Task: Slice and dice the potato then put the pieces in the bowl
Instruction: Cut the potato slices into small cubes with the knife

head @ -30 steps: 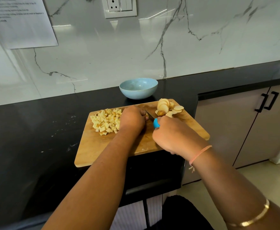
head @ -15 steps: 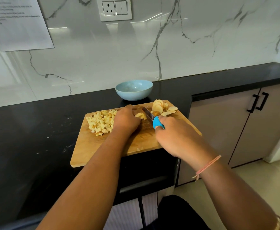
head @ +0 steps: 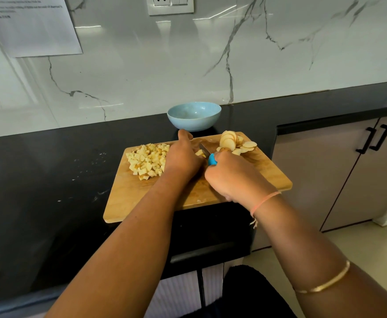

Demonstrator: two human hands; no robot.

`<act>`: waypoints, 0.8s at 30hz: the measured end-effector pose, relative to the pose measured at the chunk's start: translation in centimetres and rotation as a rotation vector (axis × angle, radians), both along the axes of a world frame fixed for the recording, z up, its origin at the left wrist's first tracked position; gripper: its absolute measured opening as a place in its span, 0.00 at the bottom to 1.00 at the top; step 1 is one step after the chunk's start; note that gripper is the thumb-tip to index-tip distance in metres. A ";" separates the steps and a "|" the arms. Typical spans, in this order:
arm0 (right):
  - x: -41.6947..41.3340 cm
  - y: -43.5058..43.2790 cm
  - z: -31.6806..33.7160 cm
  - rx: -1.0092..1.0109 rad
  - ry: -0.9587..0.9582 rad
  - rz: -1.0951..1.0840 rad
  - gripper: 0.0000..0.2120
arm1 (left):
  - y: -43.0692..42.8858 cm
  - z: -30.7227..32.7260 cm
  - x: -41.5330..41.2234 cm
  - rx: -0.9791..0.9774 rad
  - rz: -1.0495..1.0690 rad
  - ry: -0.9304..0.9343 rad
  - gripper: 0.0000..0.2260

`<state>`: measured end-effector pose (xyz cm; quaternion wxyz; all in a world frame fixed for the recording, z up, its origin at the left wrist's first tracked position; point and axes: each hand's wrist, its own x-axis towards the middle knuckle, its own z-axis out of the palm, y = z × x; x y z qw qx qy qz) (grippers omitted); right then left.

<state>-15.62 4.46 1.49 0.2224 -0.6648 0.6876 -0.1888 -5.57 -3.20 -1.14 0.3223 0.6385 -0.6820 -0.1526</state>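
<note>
A wooden cutting board (head: 142,198) lies on the black counter. A pile of diced potato (head: 147,161) sits on its left part, and a fan of potato slices (head: 232,142) on its far right corner. My left hand (head: 183,154) rests over a few potato pieces (head: 200,153) in the middle of the board; its fingers are hidden from me. My right hand (head: 231,180) grips a knife by its blue handle (head: 211,159), the blade (head: 204,148) pointing away beside the left hand. The light blue bowl (head: 193,116) stands just beyond the board and looks empty.
The black counter (head: 50,180) runs left and behind the board, with pale crumbs on it. A marble wall with a socket plate (head: 170,5) and a taped paper (head: 34,26) rises behind. Cabinet doors with black handles (head: 375,140) are to the right.
The camera view has shifted slightly. Both hands stay at the board's middle; the knife and left hand have barely moved over the potato pieces.
</note>
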 end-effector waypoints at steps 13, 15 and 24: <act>-0.9 3.4 0.0 0.019 0.061 0.059 0.18 | 0.1 -0.3 -0.1 -0.043 0.007 0.017 0.25; -1.4 4.0 0.4 0.025 0.090 0.067 0.18 | -0.1 -0.2 0.0 -0.035 0.008 0.028 0.25; -1.3 3.5 -0.5 -0.101 0.066 0.040 0.22 | -0.3 -0.3 0.3 -0.026 0.020 0.066 0.26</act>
